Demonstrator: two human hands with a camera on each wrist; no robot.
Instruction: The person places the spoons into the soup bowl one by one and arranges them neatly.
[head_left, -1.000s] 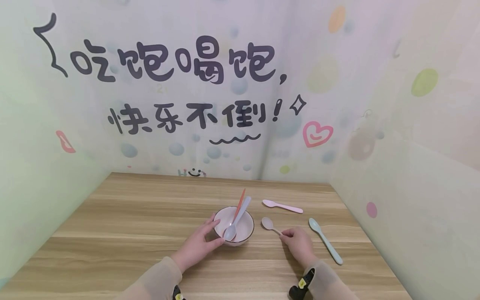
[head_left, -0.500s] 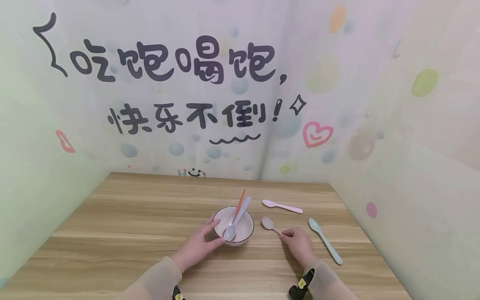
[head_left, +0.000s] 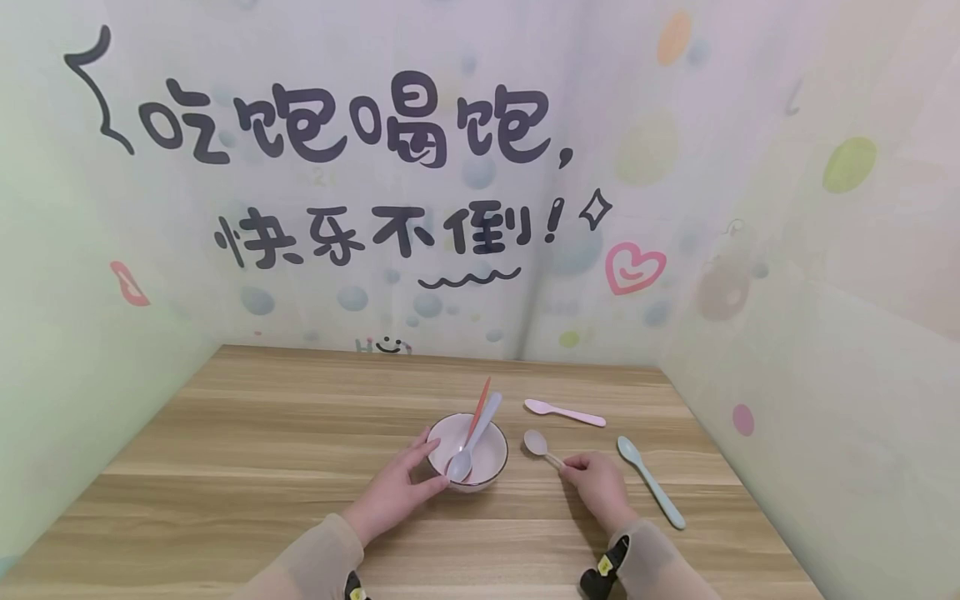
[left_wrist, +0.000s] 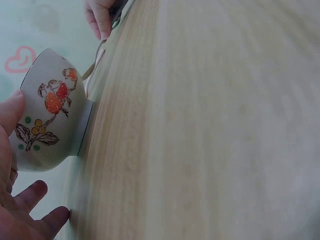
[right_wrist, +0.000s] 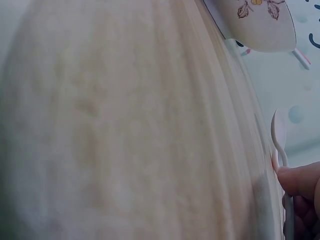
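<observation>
A white bowl [head_left: 491, 454] with a dark rim stands on the table; the left wrist view shows fruit painted on its outside [left_wrist: 50, 115]. Inside lean an orange utensil [head_left: 480, 408] and a pale blue spoon [head_left: 482, 433]. My left hand [head_left: 393, 493] holds the bowl's left side, thumb and fingers at the rim. To the right, my right hand [head_left: 600, 490] pinches the handle of a beige spoon [head_left: 536, 442], its bowl end pointing toward the far left. In the right wrist view this spoon [right_wrist: 278, 130] stands out beyond the thumb and fingers [right_wrist: 302, 182].
A pink spoon [head_left: 566, 412] lies behind the beige one. Right of my right hand lies a light green spoon [head_left: 652, 483]. The wooden table [head_left: 225, 450] meets a back wall [head_left: 315, 308] with black lettering and walls on both sides.
The beige spoon's bowl end and my right hand have shifted very slightly upward in the head view. My left hand and the bowl look unmoved.
</observation>
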